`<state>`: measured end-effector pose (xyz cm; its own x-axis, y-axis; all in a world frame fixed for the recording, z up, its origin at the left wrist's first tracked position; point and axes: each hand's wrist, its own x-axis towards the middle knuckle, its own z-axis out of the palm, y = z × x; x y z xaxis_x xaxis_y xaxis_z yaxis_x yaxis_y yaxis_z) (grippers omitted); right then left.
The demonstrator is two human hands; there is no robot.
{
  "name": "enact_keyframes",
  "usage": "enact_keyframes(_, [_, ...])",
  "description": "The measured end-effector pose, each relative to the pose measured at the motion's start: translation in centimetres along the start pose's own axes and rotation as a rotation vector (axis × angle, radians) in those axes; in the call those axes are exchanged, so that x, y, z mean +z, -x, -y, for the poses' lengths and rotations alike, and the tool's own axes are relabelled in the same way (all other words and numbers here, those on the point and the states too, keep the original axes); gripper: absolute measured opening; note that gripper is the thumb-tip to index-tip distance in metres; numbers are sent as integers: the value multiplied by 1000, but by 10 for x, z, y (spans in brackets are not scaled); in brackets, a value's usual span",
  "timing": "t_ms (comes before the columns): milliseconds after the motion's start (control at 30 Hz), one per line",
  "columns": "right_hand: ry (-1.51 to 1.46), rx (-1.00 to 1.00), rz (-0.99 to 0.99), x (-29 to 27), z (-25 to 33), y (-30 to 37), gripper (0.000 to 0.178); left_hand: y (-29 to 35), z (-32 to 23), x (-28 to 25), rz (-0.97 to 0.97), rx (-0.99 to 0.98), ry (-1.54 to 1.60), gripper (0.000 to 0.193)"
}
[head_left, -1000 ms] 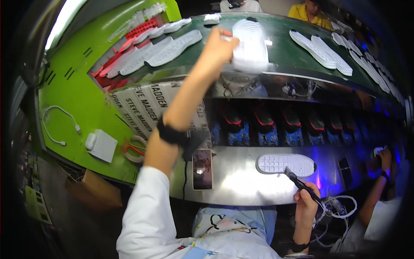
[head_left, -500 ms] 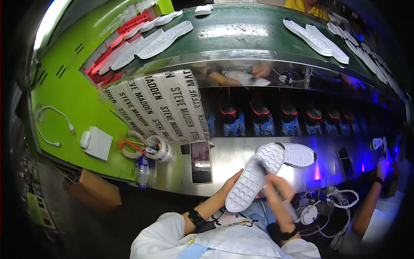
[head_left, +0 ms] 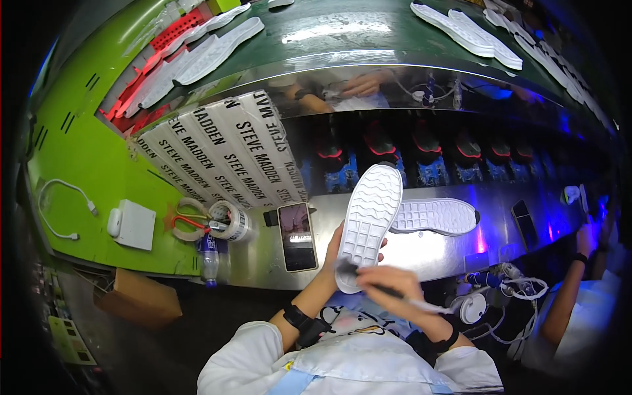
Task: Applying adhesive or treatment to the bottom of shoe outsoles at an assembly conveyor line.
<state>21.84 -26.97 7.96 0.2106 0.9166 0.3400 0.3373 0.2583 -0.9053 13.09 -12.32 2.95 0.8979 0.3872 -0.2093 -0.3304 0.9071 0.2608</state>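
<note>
A white shoe sole (head_left: pixel 368 224) is held tread-up over the steel bench edge (head_left: pixel 421 253), pinched at its heel by the left hand (head_left: pixel 337 253). A brush (head_left: pixel 388 289) is gripped in the right hand (head_left: pixel 388 283). Given so narrow a hold, the sole could be tipped or twisted by brush pressure.

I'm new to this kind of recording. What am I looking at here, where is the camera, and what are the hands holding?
No machine does the handling: a person works bare-handed, filmed by a fisheye head camera looking down, so edges bend. The left hand holds a white sole, tread up. The right hand holds a pen-like tool at its heel. On the steel bench lie a second sole, a phone, tape and scissors. More soles lie on the belt above. Another person works on the right.
</note>
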Motion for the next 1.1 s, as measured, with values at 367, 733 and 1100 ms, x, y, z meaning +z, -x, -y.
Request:
enact_keyframes(367, [-126,126,310,-33,13,-5,20,-28,-13,-16,-86,-611,-303,41])
enact_keyframes(733, [233,-36,517,-71,24,13,17,-48,-22,-15,521,-984,-1141,27])
enact_keyframes(1100, [-73,246,-442,-26,19,-13,17,12,25,-42,390,-192,173,77])
